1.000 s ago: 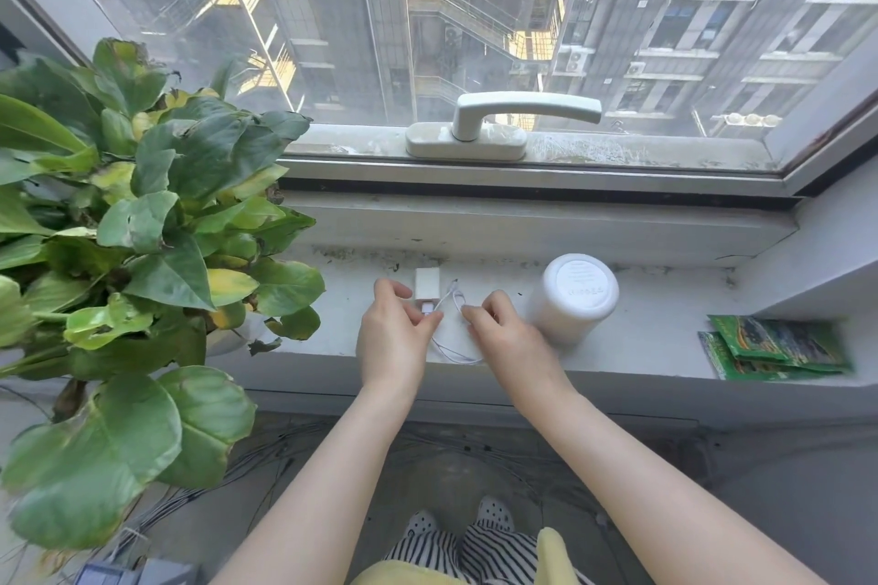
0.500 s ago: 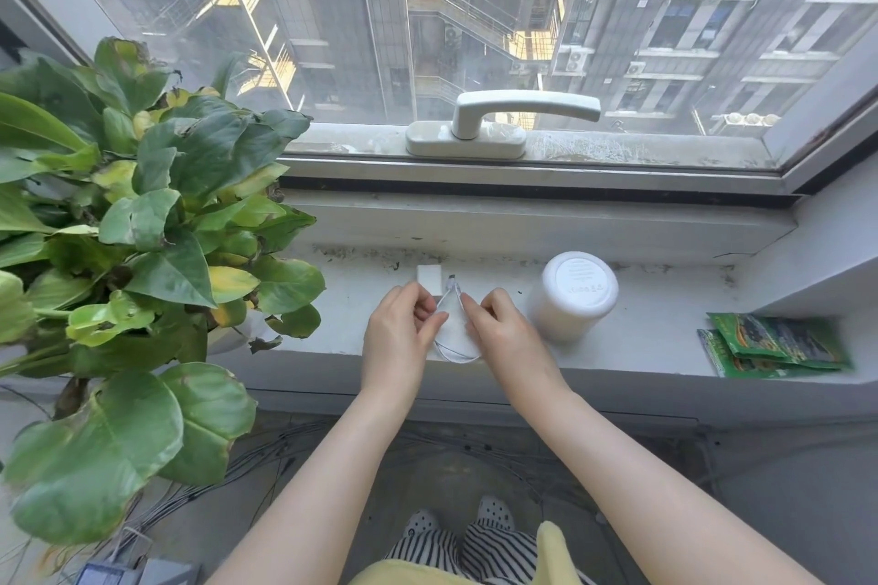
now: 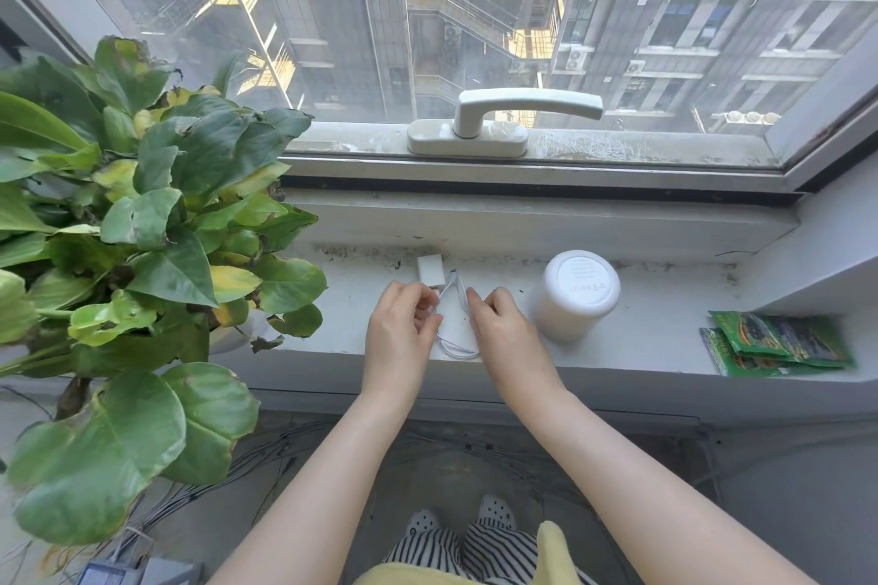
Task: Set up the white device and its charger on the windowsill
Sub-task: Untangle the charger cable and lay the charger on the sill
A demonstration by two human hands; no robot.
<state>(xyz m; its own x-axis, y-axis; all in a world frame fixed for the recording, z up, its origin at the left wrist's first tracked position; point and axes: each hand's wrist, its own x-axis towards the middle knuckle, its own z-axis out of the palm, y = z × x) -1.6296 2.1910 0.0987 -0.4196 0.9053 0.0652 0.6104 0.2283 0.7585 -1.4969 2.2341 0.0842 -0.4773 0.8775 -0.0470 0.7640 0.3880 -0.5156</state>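
Dusty windowsill [image 3: 665, 333] under a shut window carries the white device [image 3: 576, 295], a squat cylinder. Just left of the device, 2 hands meet over a thin white cable [image 3: 453, 349]. Left hand [image 3: 396, 335] has its fingers curled, pinching the cable near the white charger block [image 3: 430, 271]. Right hand [image 3: 503, 330] pinches the cable's other strand with fingertips. Green packets [image 3: 779, 342] lie well right of the device; a leafy plant [image 3: 142, 223] stands far left.
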